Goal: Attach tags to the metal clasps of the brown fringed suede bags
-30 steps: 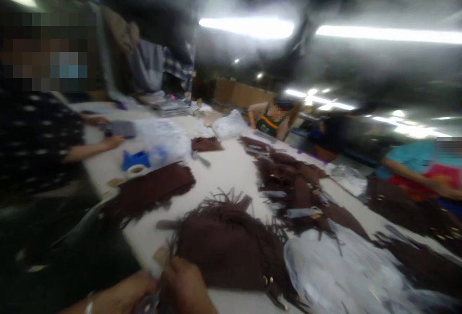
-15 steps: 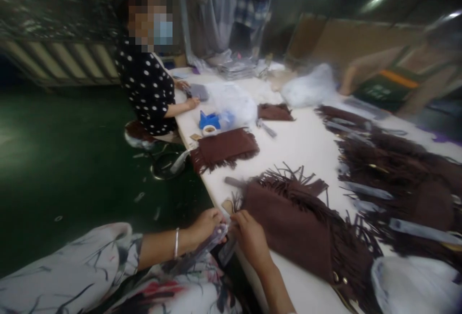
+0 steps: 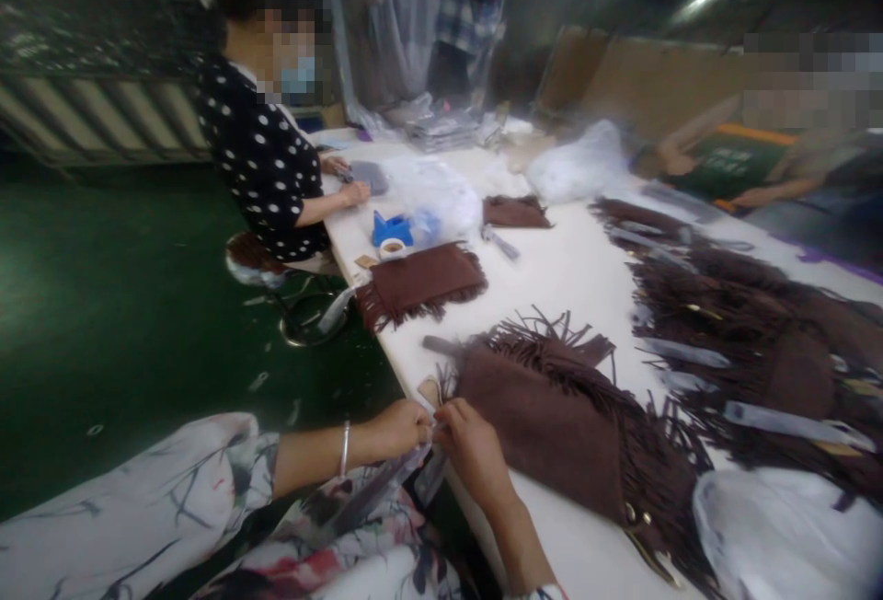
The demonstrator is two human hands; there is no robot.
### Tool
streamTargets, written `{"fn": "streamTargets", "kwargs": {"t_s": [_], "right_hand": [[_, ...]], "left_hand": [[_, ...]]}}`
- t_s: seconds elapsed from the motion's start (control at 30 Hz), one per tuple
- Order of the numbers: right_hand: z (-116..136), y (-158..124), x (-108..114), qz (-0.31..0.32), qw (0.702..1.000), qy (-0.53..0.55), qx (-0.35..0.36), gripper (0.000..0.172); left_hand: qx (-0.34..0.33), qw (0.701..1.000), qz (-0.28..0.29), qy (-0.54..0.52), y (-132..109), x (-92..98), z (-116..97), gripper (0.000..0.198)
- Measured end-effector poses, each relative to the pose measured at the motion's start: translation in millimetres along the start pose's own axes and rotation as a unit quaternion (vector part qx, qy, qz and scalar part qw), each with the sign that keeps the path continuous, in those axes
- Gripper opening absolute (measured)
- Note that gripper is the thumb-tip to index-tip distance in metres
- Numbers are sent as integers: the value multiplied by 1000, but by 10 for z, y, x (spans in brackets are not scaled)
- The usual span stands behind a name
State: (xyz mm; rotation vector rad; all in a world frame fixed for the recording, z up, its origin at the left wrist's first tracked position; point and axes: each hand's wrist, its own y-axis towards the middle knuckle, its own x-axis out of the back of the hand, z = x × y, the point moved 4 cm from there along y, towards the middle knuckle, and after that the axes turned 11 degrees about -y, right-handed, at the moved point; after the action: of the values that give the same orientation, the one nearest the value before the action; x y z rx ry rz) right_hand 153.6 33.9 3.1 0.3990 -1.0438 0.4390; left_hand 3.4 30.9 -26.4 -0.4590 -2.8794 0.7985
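My left hand [image 3: 400,428], with a bangle at its wrist, is closed on a dark strip in clear plastic [image 3: 376,491] that slants down over my lap. Right against it, at the table edge, my right hand [image 3: 475,448] pinches something small between the fingertips; the fingers hide what it is. A tan tag [image 3: 429,390] lies just beyond the fingertips. Beside my right hand a folded brown fringed suede bag [image 3: 544,421] rests on the white table [image 3: 576,282]. Gold-coloured hardware shows at its near end.
More brown fringed bags [image 3: 800,342] with plastic-wrapped strips are piled at right. White plastic [image 3: 793,536] lies near right. A smaller fringed piece [image 3: 428,280] and a blue tape dispenser [image 3: 392,230] sit along the left edge. Co-workers [image 3: 258,149] sit at left and far right.
Both hands stay together, and my left hand has closed in slightly towards my right. The wrapped strip hangs lower from the left hand. The view has shifted a little.
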Motion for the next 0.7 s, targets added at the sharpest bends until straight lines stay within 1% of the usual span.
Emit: {"fn": "streamTargets", "kwargs": {"t_s": [0.17, 0.27, 0.33, 0.43, 0.57, 0.63, 0.7], "right_hand": [[-4, -18, 8, -6, 1000, 17, -15, 37], [-27, -38, 37, -11, 998, 64, -13, 45], [-71, -59, 52, -16, 993, 113, -16, 48], [-171, -92, 40, -34, 984, 167, -51, 49], [-228, -95, -20, -51, 980, 179, -75, 47], [-217, -80, -29, -50, 979, 180, -82, 45], [-177, -89, 9, -57, 979, 176, -90, 42]], "left_hand": [[69, 995, 65, -35, 8, -24, -40, 23], [108, 987, 94, -66, 21, -20, -21, 26], [117, 983, 107, -88, 33, -12, 0, 25], [112, 980, 122, -113, 54, -15, 44, 19], [113, 980, 107, -122, 96, -40, 138, 12], [112, 981, 93, -125, 117, -59, 174, 12], [112, 983, 81, -125, 124, -66, 189, 15]]}}
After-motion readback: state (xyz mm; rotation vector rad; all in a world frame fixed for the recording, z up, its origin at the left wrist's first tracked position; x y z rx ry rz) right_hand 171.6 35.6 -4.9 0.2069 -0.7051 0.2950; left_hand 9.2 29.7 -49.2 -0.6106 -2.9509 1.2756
